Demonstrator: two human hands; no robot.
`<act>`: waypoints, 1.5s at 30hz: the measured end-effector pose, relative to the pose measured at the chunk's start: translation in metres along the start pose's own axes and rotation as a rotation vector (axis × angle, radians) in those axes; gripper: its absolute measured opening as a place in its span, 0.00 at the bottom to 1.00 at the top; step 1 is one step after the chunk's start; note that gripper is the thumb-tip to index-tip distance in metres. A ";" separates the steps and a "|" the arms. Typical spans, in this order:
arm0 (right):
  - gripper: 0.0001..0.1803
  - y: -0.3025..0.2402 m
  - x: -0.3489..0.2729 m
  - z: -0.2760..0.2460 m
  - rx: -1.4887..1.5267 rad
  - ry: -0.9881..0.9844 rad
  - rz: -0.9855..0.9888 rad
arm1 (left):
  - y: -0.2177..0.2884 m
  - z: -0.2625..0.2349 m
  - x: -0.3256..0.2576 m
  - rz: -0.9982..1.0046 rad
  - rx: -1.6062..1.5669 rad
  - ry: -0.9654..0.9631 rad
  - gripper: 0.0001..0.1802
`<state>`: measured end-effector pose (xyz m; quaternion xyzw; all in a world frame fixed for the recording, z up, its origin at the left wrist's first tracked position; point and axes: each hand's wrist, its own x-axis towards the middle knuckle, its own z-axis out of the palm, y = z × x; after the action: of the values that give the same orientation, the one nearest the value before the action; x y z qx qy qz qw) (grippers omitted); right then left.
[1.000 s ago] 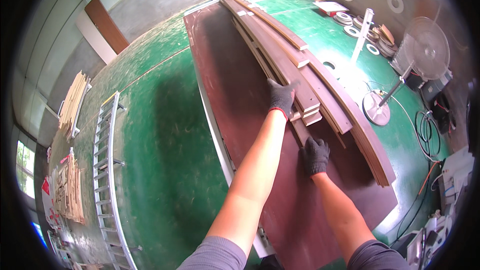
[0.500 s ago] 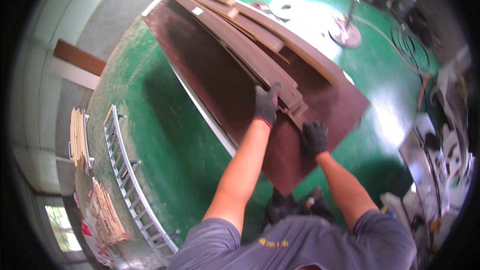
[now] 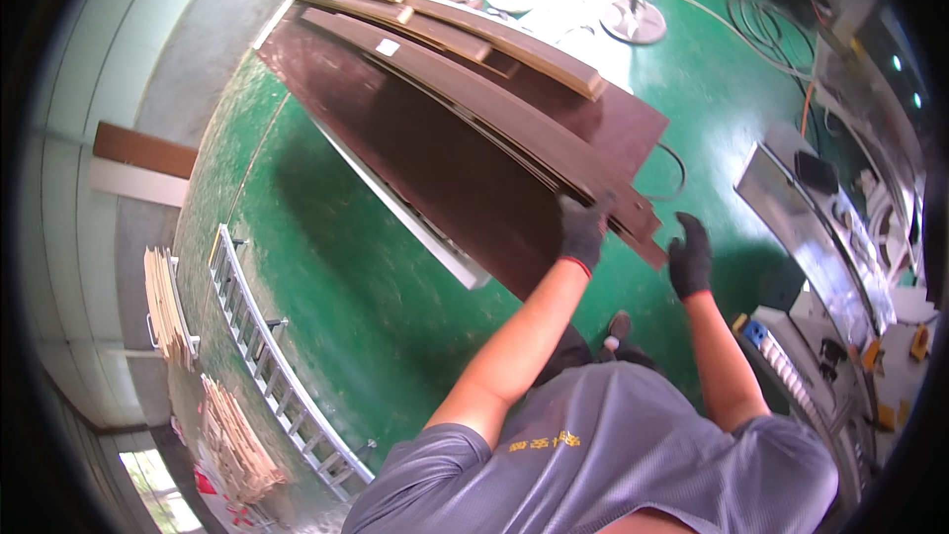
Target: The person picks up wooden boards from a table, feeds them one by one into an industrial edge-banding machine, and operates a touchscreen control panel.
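Note:
A stack of long, narrow brown boards [image 3: 494, 107] lies lengthwise on a wide dark brown panel [image 3: 425, 163]. The near ends of the boards are uneven and stick out past the panel's edge over the green floor. My left hand [image 3: 583, 234], in a dark glove with a red cuff, grips the left side of the stack close to those ends. Just right of the board ends is my right hand [image 3: 689, 259], also gloved, with its fingers stretched and apart; a small gap shows between it and the boards.
More brown boards [image 3: 514, 35] lie along the panel's far side. A ladder [image 3: 267, 356] and bundles of wood strips [image 3: 237, 440] are at left. A round-based stand [image 3: 633, 22] and cables [image 3: 766, 35] are at back right. A cluttered bench [image 3: 840, 307] stands at right.
The narrow boards have moved toward me and to the right, so their ends now overhang the panel. My left hand moved along with them; the right has come off their ends and opened.

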<state>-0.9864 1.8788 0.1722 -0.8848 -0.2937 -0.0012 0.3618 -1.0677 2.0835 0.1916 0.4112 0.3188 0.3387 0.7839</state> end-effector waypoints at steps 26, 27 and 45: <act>0.36 -0.188 0.110 0.011 -0.271 -0.527 -0.011 | 0.042 -0.030 0.037 0.027 -0.314 0.006 0.20; 0.34 -0.180 0.097 -0.003 -0.285 -0.506 -0.023 | 0.075 -0.038 0.034 0.132 -0.087 0.026 0.16; 0.44 -0.165 -0.330 -0.344 -0.400 -0.121 0.582 | 0.129 0.068 -0.029 -0.293 -0.175 -0.445 0.29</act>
<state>-1.2728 1.5810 0.4606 -0.9832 -0.0442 0.0966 0.1486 -1.0660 2.0868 0.3398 0.3555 0.1644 0.1493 0.9079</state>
